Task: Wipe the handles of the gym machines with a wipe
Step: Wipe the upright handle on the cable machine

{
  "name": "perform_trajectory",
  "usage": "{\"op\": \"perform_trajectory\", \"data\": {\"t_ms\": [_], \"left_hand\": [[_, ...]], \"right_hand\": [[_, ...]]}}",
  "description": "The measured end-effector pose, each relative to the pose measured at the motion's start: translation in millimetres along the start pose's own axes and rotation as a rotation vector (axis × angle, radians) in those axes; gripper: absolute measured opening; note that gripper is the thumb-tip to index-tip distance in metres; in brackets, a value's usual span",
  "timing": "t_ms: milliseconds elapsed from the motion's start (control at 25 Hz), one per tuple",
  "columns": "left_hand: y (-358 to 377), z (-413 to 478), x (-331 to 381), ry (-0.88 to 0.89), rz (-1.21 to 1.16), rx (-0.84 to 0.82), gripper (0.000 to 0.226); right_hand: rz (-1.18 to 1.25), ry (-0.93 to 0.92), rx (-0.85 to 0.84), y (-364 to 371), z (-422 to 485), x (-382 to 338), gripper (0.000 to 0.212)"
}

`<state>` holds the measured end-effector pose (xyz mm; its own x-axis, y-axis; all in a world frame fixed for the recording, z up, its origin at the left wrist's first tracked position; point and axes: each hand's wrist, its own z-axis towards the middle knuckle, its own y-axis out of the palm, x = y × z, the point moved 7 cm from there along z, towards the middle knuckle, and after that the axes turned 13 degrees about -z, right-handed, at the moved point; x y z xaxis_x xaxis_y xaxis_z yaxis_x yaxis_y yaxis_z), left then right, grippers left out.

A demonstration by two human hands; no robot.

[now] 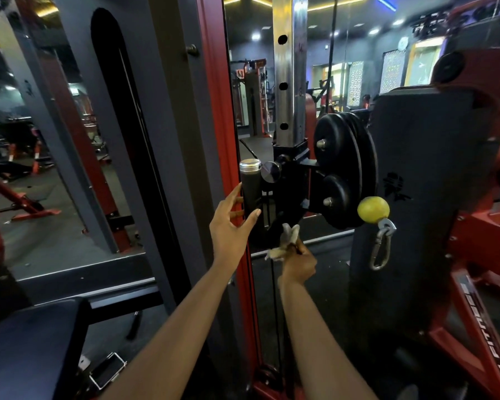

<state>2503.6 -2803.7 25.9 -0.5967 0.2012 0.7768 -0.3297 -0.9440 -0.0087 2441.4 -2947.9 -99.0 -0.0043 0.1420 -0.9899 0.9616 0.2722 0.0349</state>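
A short black handle (251, 188) with a silver cap stands upright on the cable machine's carriage, in the middle of the view. My left hand (231, 223) reaches up to it with fingers spread, fingertips and thumb touching the grip's lower part without closing round it. Just below and to the right, my right hand (299, 262) holds a crumpled whitish wipe (286, 241), which sticks up from the fist near the carriage's underside. The wipe is apart from the handle.
A red upright (223, 111) and a chrome post with holes (290, 67) rise behind the handle. Black pulleys (341, 168), a yellow stopper ball (373, 209) and a carabiner (383, 245) sit right. A black pad (422, 197) stands at right, a seat (32, 347) lower left.
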Motion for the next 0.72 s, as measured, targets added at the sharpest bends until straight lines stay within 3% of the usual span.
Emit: {"op": "perform_trajectory", "data": {"t_ms": [80,280,480,600,720], "left_hand": [[-1,0,0,-0.007,0.002,0.004,0.063],[0,-1,3,-0.021,-0.010,-0.004,0.064],[-5,1,-1,-0.081,-0.025,-0.062,0.054],[-11,0,-6,-0.165,-0.116,-0.076,0.036],[-16,-3,-17,-0.215,-0.204,-0.033,0.029]], "right_hand": [[0.013,0.062,-0.110,20,2,-3,0.029],[0.246,0.231,-0.081,30,-35,13,0.025],[0.305,0.156,-0.131,19,-76,8,0.022],[0.108,-0.112,-0.088,-1,-83,-15,0.023],[-0.135,-0.773,0.037,-15,-92,-91,0.033]]}}
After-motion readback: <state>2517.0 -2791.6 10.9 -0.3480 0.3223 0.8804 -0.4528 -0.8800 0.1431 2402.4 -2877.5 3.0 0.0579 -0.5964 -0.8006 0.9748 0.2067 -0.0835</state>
